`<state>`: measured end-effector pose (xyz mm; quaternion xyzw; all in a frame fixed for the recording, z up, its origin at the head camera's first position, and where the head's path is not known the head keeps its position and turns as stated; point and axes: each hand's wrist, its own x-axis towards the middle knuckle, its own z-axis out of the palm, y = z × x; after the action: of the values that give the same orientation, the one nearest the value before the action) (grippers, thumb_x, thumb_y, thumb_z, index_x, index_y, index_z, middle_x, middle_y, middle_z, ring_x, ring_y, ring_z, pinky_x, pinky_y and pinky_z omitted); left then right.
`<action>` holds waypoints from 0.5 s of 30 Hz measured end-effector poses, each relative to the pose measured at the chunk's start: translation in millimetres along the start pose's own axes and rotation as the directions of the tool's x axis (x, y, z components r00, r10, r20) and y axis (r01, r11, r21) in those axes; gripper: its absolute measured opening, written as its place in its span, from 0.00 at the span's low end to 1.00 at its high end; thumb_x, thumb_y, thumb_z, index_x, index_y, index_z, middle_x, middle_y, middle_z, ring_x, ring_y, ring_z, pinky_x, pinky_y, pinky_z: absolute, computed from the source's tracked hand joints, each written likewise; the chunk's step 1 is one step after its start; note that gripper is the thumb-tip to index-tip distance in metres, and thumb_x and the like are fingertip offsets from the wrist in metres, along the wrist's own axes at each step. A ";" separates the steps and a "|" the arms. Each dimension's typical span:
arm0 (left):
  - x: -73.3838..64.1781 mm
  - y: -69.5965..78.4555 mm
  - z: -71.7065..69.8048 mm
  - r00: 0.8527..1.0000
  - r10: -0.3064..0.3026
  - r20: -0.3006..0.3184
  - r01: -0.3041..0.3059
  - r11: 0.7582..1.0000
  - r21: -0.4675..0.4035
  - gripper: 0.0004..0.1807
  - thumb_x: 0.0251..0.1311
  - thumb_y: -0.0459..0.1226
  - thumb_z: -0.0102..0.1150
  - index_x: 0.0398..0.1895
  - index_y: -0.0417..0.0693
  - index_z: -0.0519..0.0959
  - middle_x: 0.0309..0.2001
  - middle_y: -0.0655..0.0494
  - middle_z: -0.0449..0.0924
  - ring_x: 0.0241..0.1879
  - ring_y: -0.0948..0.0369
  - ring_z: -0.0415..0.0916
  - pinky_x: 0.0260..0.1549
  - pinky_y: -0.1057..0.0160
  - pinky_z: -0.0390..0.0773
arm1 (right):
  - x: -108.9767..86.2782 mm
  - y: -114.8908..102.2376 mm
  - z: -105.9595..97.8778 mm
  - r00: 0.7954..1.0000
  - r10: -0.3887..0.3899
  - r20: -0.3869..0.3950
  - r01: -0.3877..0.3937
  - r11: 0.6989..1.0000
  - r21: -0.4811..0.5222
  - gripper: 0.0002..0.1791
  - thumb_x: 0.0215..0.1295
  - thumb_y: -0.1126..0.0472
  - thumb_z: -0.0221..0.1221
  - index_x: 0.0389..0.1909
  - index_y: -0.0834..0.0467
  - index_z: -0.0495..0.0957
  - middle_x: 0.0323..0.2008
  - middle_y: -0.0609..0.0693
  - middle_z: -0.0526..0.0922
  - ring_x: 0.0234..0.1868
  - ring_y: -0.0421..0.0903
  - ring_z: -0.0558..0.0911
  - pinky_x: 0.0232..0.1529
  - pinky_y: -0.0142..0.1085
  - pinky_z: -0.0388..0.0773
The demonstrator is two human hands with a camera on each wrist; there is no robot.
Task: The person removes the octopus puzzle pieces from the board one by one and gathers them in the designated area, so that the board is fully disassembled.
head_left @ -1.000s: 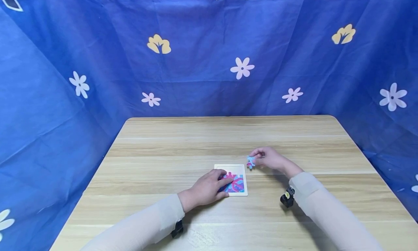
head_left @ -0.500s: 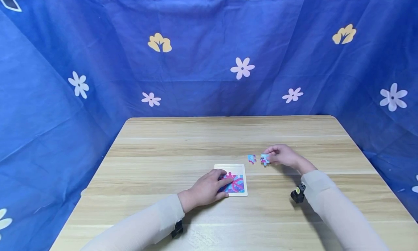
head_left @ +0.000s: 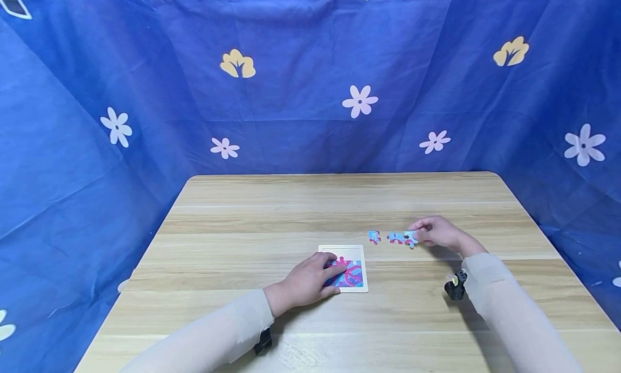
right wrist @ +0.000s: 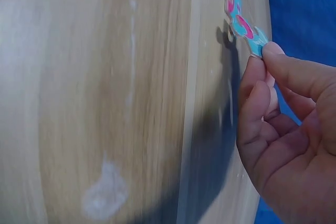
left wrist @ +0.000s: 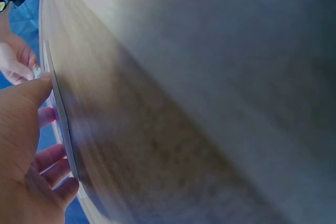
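Note:
In the head view my left hand (head_left: pixel 312 278) rests on a cream puzzle tray (head_left: pixel 365 276). Its fingertips touch the pink and blue joined pieces (head_left: pixel 353 276) there, while the thumb lies along the near edge. Seen from the left wrist, thumb and fingertips touch the rim of the tray (left wrist: pixel 63 124). To the right, my right hand (head_left: pixel 439 234) pinches a light blue and pink puzzle piece (head_left: pixel 411 237) between thumb and fingers, low over the table. Just left of that piece lies a second puzzle piece (head_left: pixel 395 237), and farther left a third puzzle piece (head_left: pixel 374 236).
The wooden table (head_left: pixel 271 222) reaches back to a blue flowered cloth (head_left: pixel 301 92), which also hangs at both sides. A small black wrist camera (head_left: pixel 455 287) is under the right wrist, and another black wrist camera (head_left: pixel 263 340) under the left.
My right hand has moved rightward along the table, leaving first one piece behind and then a second, and it still pinches one. The left hand and tray stay in place.

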<state>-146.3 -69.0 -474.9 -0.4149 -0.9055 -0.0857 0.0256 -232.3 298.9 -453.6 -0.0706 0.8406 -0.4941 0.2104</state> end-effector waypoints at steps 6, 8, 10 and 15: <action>0.1 -0.1 0.4 1.000 0.003 0.002 -0.003 1.000 0.006 0.30 0.61 0.54 0.57 0.65 0.53 0.72 0.59 0.46 0.69 0.58 0.52 0.68 0.59 0.57 0.68 | -3.4 4.1 -7.2 0.999 0.041 -0.013 -0.041 0.999 -0.030 0.16 0.66 0.67 0.56 0.52 0.70 0.75 0.38 0.53 0.78 0.39 0.44 0.77 0.44 0.40 0.79; 0.1 0.2 -0.1 1.000 0.002 0.007 -0.002 1.000 0.006 0.30 0.62 0.54 0.57 0.65 0.53 0.72 0.59 0.46 0.68 0.58 0.52 0.67 0.59 0.57 0.67 | -3.5 6.1 -9.2 0.998 0.058 -0.018 -0.058 0.998 -0.039 0.16 0.65 0.67 0.56 0.52 0.70 0.75 0.38 0.52 0.78 0.39 0.44 0.77 0.43 0.39 0.79; 0.2 0.2 0.1 1.000 -0.002 0.011 0.002 1.000 0.007 0.30 0.62 0.54 0.57 0.65 0.53 0.71 0.59 0.46 0.68 0.59 0.52 0.67 0.59 0.56 0.67 | -3.1 8.0 -10.9 0.997 0.077 -0.025 -0.078 0.996 -0.045 0.16 0.65 0.67 0.56 0.52 0.69 0.75 0.38 0.51 0.78 0.39 0.44 0.77 0.42 0.38 0.79; 0.0 0.3 -0.2 1.000 -0.014 0.022 0.014 1.000 0.008 0.30 0.62 0.55 0.56 0.65 0.54 0.71 0.60 0.46 0.68 0.59 0.52 0.67 0.60 0.56 0.67 | -2.3 10.2 -12.3 0.994 0.098 -0.039 -0.100 0.993 -0.054 0.16 0.64 0.67 0.57 0.52 0.68 0.76 0.37 0.51 0.78 0.38 0.44 0.76 0.39 0.36 0.78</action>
<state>-146.1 -68.9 -474.6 -0.4092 -0.9089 -0.0779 0.0166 -234.5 314.6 -456.5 -0.0254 0.8602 -0.4607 0.2174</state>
